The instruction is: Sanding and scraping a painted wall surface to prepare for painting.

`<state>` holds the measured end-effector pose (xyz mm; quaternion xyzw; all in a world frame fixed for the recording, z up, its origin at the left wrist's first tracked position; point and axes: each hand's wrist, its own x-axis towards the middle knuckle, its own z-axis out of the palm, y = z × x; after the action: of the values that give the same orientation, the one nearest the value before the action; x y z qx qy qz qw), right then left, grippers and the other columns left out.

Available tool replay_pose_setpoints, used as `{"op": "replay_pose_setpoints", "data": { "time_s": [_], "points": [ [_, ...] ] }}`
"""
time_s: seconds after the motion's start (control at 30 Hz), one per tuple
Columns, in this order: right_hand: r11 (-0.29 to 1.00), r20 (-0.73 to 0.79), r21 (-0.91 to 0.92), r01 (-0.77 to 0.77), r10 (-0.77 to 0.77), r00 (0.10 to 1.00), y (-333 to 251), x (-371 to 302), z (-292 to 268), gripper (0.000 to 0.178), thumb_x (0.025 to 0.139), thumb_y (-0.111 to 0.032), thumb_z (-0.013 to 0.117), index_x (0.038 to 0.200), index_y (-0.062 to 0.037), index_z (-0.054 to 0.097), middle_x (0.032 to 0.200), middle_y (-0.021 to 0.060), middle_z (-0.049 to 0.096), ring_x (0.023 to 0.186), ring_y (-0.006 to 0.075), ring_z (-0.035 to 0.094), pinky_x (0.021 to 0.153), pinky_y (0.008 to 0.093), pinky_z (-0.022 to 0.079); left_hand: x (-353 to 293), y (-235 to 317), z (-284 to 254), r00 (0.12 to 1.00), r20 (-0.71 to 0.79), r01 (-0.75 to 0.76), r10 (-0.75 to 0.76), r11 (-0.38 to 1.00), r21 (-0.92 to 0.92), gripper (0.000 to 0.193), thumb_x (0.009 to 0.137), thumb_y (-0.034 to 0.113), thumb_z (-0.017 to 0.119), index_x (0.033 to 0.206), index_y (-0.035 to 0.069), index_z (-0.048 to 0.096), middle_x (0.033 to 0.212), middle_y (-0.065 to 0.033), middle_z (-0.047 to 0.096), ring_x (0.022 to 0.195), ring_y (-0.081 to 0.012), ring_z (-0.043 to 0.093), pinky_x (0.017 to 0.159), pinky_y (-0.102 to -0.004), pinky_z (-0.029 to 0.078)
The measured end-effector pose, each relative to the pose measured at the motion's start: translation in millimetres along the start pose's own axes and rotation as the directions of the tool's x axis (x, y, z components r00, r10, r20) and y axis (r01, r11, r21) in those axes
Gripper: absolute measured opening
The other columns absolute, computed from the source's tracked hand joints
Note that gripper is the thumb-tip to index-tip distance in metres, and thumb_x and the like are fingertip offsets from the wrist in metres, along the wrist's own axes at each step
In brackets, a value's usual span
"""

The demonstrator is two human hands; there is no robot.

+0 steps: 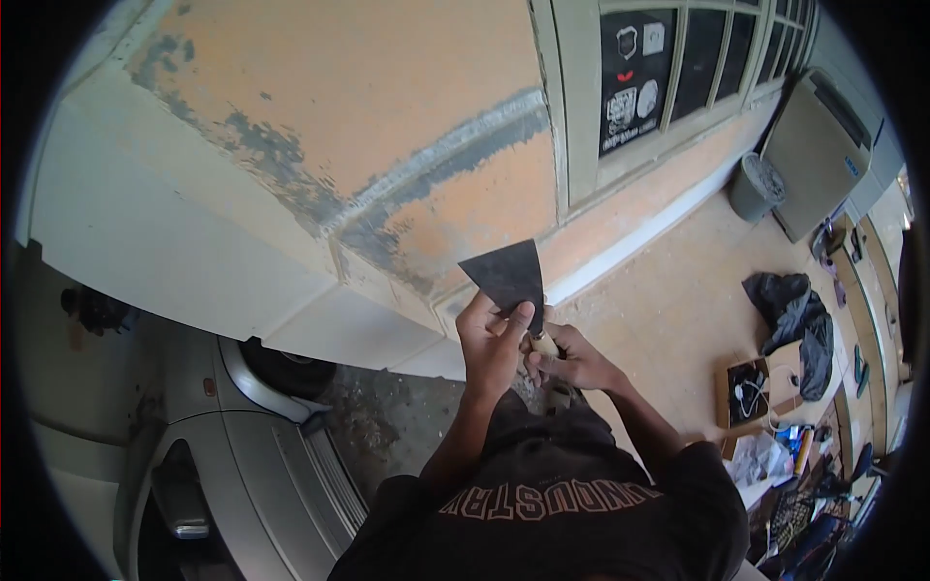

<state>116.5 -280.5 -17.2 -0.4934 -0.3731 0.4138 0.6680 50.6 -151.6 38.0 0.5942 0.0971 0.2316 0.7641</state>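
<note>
Far left: silver car [208, 455] parked below a white ledge [184, 261], wheel tucked in shadow under it. Above the ledge, orange wall [368, 107] w/ peeled grey patches and a grey diagonal band.

Centre: L hand [492, 344] raised in front of chest, fingers curled tight, thumb pressed up on the lower part of the blade, so pinching the scraper [509, 274] at blade base. Blade is dark, wide trapezoid, broad edge up, sitting in front of the wall's lower edge; can't tell if it touches the wall. R hand [567, 360] just beside and slightly below the L, touching it, fingers wrapped shut around the pale handle; only a bit of handle shows between the two hands. Both forearms come up from a dark printed shirt at the bottom edge.

Right of hands: window [678, 68] w/ dark panes in pale frame, stickers on one pane. Tan floor beyond, w/ grey bin [758, 186] near the wall, big grey box-shaped unit [823, 155] beside it, black cloth heap [799, 320] and cardboard w/ white cable [751, 392] further right. Clutter at far lower right too small to ID.
</note>
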Motion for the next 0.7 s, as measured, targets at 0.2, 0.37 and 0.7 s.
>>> {"op": "replay_pose_setpoints", "data": {
  "time_s": [0.2, 0.37, 0.7],
  "points": [
    [0.961, 0.129, 0.13, -0.243, 0.227, 0.965, 75, -65, 72, 0.022, 0.097, -0.025, 0.049, 0.09, -0.005, 0.048, 0.067, 0.002, 0.053, 0.06, 0.011, 0.054, 0.057, 0.0261, 0.043, -103, -37, -79, 0.943, -0.251, 0.235, -0.218, 0.971, 0.04, 0.027, 0.089, 0.001, 0.059, 0.114, -0.005, 0.052, 0.103, -0.0109, 0.062, 0.089, -0.0145, 0.06, 0.081, -0.028, 0.048],
    [0.956, 0.116, 0.069, -0.285, 0.276, 0.954, 104, -87, 121, 0.025, 0.096, -0.027, 0.051, 0.09, -0.0036, 0.048, 0.067, 0.0028, 0.053, 0.061, 0.0116, 0.054, 0.057, 0.0279, 0.043, -157, -51, -115, 0.908, -0.357, 0.26, -0.22, 0.963, 0.07, 0.037, 0.088, 0.0, 0.06, 0.122, -0.006, 0.047, 0.11, -0.0127, 0.06, 0.1, -0.0149, 0.057, 0.085, -0.0275, 0.045],
    [0.878, 0.06, -0.441, 0.186, -0.178, 0.982, -22, -16, 46, 0.03, 0.095, -0.027, 0.054, 0.113, -0.0038, 0.05, 0.07, 0.0107, 0.055, 0.06, 0.022, 0.054, 0.059, 0.0358, 0.044, -30, 49, -23, 0.931, -0.19, -0.285, 0.312, 0.946, 0.157, 0.053, 0.083, -0.002, 0.067, 0.126, -0.005, 0.038, 0.113, -0.0175, 0.059, 0.098, -0.0152, 0.057, 0.086, -0.0271, 0.046]
  ]
}}
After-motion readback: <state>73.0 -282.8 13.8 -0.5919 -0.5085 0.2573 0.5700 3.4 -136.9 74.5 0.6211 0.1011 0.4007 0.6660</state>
